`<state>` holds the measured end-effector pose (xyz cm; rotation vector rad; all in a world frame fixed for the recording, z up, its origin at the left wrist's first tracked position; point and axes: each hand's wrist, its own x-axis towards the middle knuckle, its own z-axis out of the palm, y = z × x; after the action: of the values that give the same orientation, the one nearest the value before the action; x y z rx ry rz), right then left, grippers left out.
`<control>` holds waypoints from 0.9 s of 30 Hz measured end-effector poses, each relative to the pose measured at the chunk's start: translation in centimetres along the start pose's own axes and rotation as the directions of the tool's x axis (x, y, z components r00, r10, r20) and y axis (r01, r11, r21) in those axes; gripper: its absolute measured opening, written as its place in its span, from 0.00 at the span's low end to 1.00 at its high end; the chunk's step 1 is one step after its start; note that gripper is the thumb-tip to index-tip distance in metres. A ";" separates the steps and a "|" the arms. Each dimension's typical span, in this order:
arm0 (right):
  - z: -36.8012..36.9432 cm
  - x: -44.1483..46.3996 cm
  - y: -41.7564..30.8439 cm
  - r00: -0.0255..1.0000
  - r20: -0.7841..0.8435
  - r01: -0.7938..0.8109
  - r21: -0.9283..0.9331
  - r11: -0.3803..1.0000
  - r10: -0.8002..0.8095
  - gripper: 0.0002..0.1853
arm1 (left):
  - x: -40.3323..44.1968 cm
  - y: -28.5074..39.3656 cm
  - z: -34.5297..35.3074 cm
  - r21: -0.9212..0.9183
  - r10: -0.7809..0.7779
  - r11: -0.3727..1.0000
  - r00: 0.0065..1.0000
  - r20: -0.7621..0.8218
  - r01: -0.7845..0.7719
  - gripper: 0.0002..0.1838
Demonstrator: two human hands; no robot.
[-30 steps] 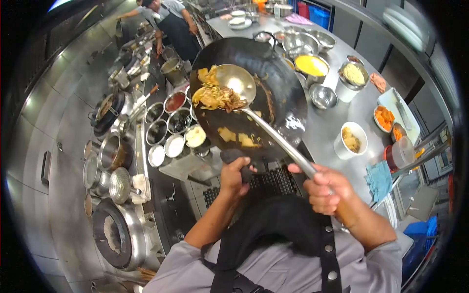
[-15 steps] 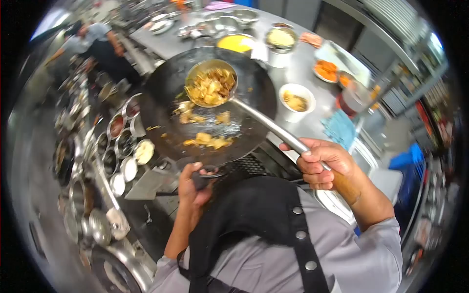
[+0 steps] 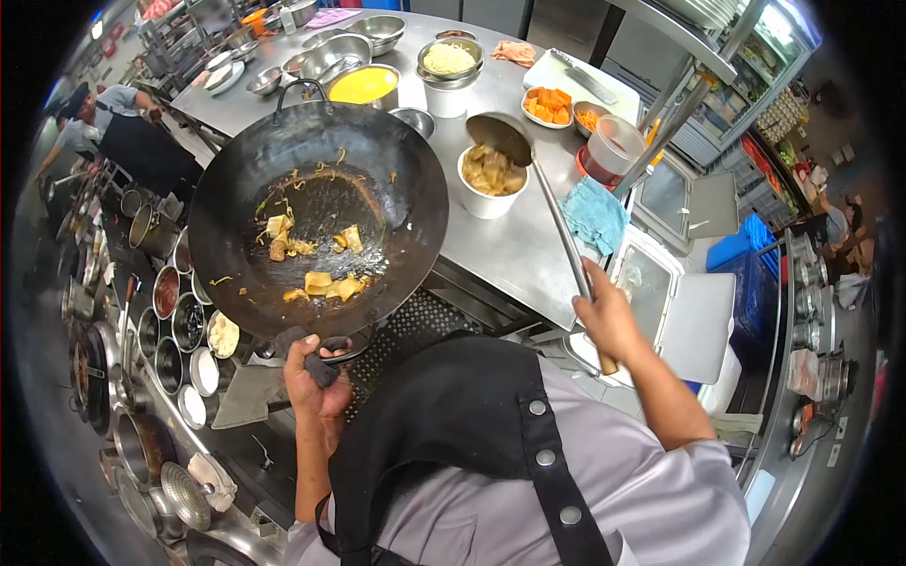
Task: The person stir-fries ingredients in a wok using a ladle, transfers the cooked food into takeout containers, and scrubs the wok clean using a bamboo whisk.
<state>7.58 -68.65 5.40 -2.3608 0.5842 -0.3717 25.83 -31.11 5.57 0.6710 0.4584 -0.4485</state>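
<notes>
My left hand (image 3: 318,377) is closed round the near handle of a large black wok (image 3: 406,203), with a dark cloth (image 3: 311,354) in its grip. Pieces of cooked food (image 3: 330,285) and some noodle strands lie in the wok. My right hand (image 3: 606,311) grips the long handle of a ladle (image 3: 500,138). The ladle's bowl is tipped over a white tub (image 3: 489,205) on the steel table, and brownish food (image 3: 493,170) shows between bowl and tub. Whether some food still sits inside the ladle is hidden.
On the steel table (image 3: 481,255) stand a pot of yellow liquid (image 3: 363,85), noodles in a strainer (image 3: 448,58), cut carrots (image 3: 547,104), a blue cloth (image 3: 595,215) and a knife (image 3: 585,80) on a white board. Sauce pots (image 3: 166,291) line the left. A co-worker (image 3: 127,137) stands far left.
The ladle has swung right, from above the wok to the white tub, and its bowl has tipped over. The wok now sits further left in view, still held by my left hand.
</notes>
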 end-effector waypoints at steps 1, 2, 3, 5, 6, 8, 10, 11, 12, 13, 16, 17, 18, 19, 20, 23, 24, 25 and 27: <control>0.3 -0.5 -0.7 0.997 -0.001 -0.082 -0.054 0.995 0.082 0.32 | 0.2 0.0 -0.1 0.006 0.019 1.000 1.000 -0.006 -0.019 0.17; 0.0 -0.7 -0.9 0.997 0.001 -0.083 -0.051 0.995 0.083 0.32 | 0.1 -0.1 0.1 0.009 0.020 1.000 1.000 -0.008 -0.020 0.17; -0.3 -0.8 -0.9 0.984 0.032 -0.179 0.070 0.981 0.177 0.32 | 0.0 -0.2 0.5 0.001 0.027 1.000 1.000 -0.009 -0.027 0.17; -0.8 -0.8 -0.2 0.970 0.087 -0.243 0.301 0.922 0.227 0.31 | -0.1 -0.2 0.7 -0.001 0.031 1.000 0.999 -0.012 -0.031 0.17; -0.9 -0.9 -0.7 0.970 0.082 -0.244 0.302 0.922 0.230 0.31 | 0.0 -0.1 0.5 0.001 0.025 1.000 1.000 -0.009 -0.025 0.16; -1.6 -0.9 -2.1 0.896 0.249 -0.439 0.607 0.662 0.367 0.31 | 0.2 -0.2 0.7 -0.001 0.019 1.000 1.000 -0.011 -0.019 0.15; -2.5 -0.8 -2.2 0.890 0.390 -0.442 0.865 0.238 0.237 0.29 | -0.1 -0.2 1.0 0.027 0.033 0.999 0.998 -0.049 -0.032 0.11; -2.7 -0.8 -2.5 0.888 0.426 -0.449 0.885 0.126 0.171 0.30 | -0.2 -0.2 1.0 -0.011 -0.013 1.000 0.999 -0.051 0.012 0.07; -2.1 -1.1 -2.5 0.899 0.421 -0.434 0.892 0.128 0.117 0.30 | 0.2 -0.1 0.4 -0.008 -0.051 0.999 0.998 -0.021 0.051 0.06; -1.6 -1.1 -3.5 0.897 0.425 -0.442 0.866 0.235 0.123 0.30 | 0.6 0.1 -0.3 0.000 -0.085 0.996 0.996 0.009 0.085 0.05; -1.4 1.2 -6.8 0.872 0.453 -0.476 0.699 0.535 0.184 0.31 | 0.3 -0.7 0.5 0.027 -0.060 0.998 0.997 0.037 0.059 0.04; -0.6 2.5 -7.6 0.887 0.435 -0.425 0.631 0.649 0.157 0.32 | 0.2 -1.0 1.1 0.041 -0.061 0.997 0.996 0.061 0.059 0.04; 0.2 3.8 -8.6 0.901 0.413 -0.363 0.553 0.750 0.132 0.32 | 0.2 -1.2 1.6 0.031 -0.094 0.995 0.993 0.068 0.092 0.04; 1.2 5.2 -9.3 0.907 0.409 -0.311 0.489 0.815 0.101 0.33 | 0.2 -1.4 2.1 0.045 -0.093 0.995 0.993 0.071 0.090 0.04; 2.5 6.3 -10.5 0.902 0.426 -0.292 0.471 0.832 0.075 0.33 | 0.1 -1.1 2.1 0.058 -0.092 0.995 0.992 0.084 0.087 0.04; 5.0 7.4 -12.2 0.904 0.406 -0.017 0.341 0.940 -0.131 0.35 | 0.4 -1.1 2.3 0.060 -0.095 0.994 0.986 0.137 0.088 0.05; 4.1 6.4 -12.2 0.869 0.457 0.053 0.294 0.954 -0.189 0.35 | 0.3 -1.2 2.3 0.082 -0.081 0.994 0.985 0.151 0.069 0.05; 3.2 5.4 -12.3 0.828 0.504 0.131 0.254 0.958 -0.247 0.36 | 0.3 -1.2 2.3 0.079 -0.078 0.995 0.986 0.146 0.067 0.05; 0.5 4.0 -12.0 0.739 0.621 0.171 0.198 0.965 -0.259 0.36 | 0.3 -1.0 2.5 0.051 -0.072 0.997 0.990 0.118 0.066 0.06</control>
<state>14.94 -62.22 13.49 -2.2329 -0.0490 0.3091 26.19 -33.55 6.62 0.6708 0.3588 -0.5634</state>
